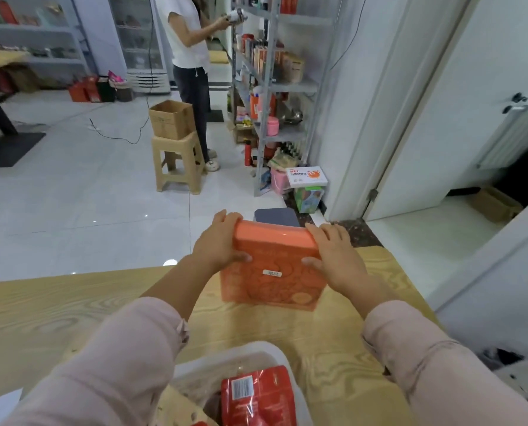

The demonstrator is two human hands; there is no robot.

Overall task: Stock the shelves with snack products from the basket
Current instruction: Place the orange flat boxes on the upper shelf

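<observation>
1. Though sleeves cover part of it, the pale wood-grain tabletop [41, 302] fills the foreground.
2. At its near edge, a white basket [241, 349] holds a red pouch [258, 398].
3. An orange box [271, 284] with a swirled pattern and a small white label stands upright near the far edge.
4. The left hand [219, 241] and right hand [336, 256] clasp its upper corners.

The box [271, 282] on the table [56, 309] is coloured orange and patterned with swirls; the table is grained in pale wood; the pouch [256, 401] in the white basket [241, 348] is coloured red.
</observation>
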